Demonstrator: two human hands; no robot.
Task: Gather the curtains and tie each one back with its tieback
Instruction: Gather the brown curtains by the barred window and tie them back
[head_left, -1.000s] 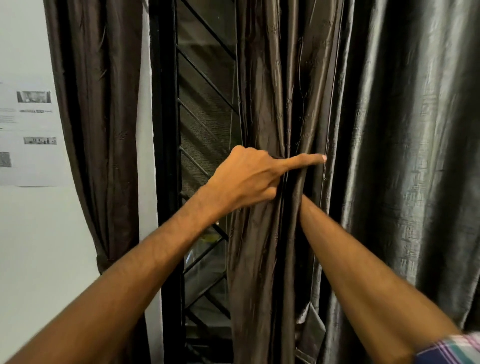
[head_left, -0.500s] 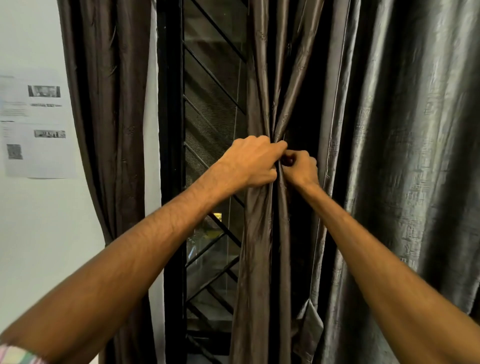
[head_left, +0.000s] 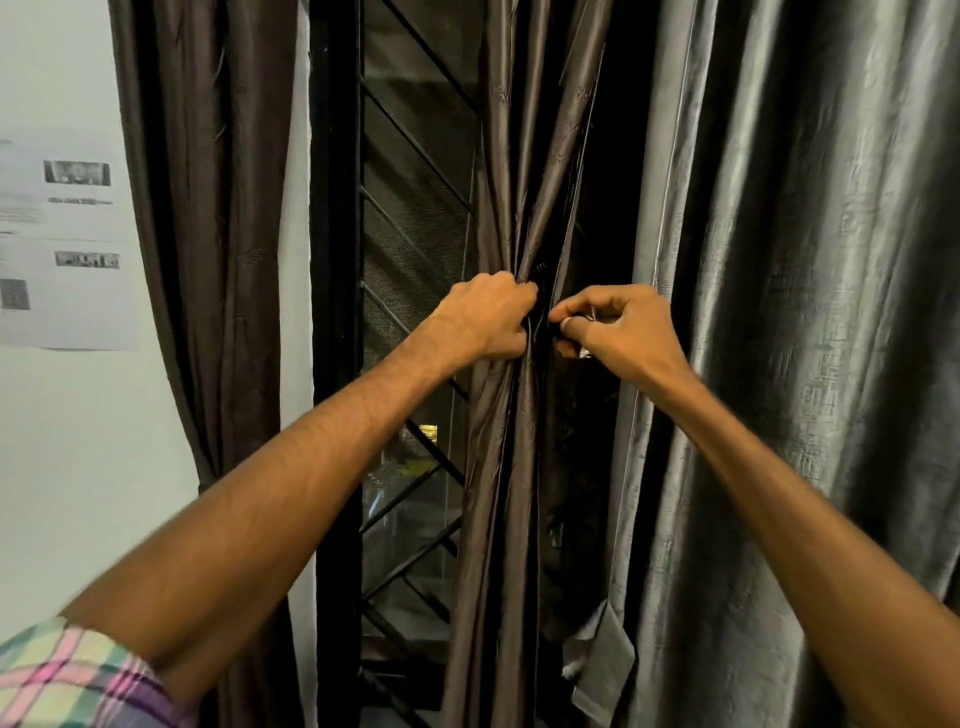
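Observation:
A brown satin curtain (head_left: 511, 171) hangs in the middle, bunched into a narrow bundle at hand height. My left hand (head_left: 485, 319) grips the bundle from its left side, fingers curled round the folds. Just to the right, my right hand (head_left: 618, 325) pinches a small shiny piece, apparently the tieback (head_left: 586, 315), next to the bundle; most of it is hidden by the fingers. Another brown curtain (head_left: 208, 234) hangs at the left, narrowing toward its lower part. A wide grey curtain (head_left: 810, 312) hangs loose at the right.
Behind the curtains stands a black window frame (head_left: 332, 260) with a diagonal metal grille (head_left: 415, 171). Printed paper sheets (head_left: 62, 244) are stuck on the white wall at the left. A folded corner of grey lining (head_left: 602, 660) hangs low beside the bundle.
My right hand came out from behind the curtain and moved right, now pinching the shiny piece. My left hand closed its pointing finger and grips the bundle, which is gathered tighter.

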